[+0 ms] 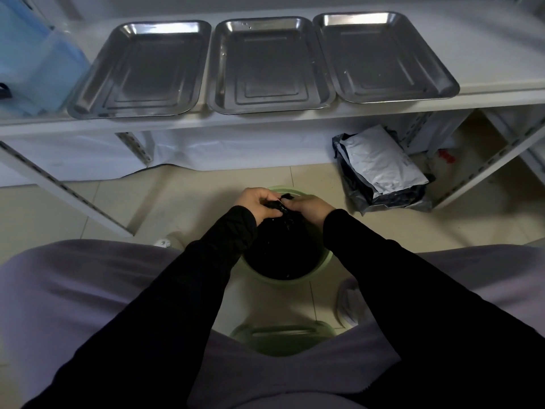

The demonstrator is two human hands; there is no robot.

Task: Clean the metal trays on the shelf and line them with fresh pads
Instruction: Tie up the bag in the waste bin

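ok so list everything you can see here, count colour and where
shelf: 1, white, across the top
metal trays: 3, silver, side by side on the shelf
blue stack: 1, light blue, shelf's left end, maybe pads
bucket: 1, green, floor between the knees
cloth: 1, black, above the bucket
mailer bags: a few, grey and black, floor under the shelf
green plastic piece: 1, floor nearest the person, unclear what
hands: 2, left hand and right hand both grip the cloth

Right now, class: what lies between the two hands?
A black cloth, held by left hand and right hand above the bucket; head view.
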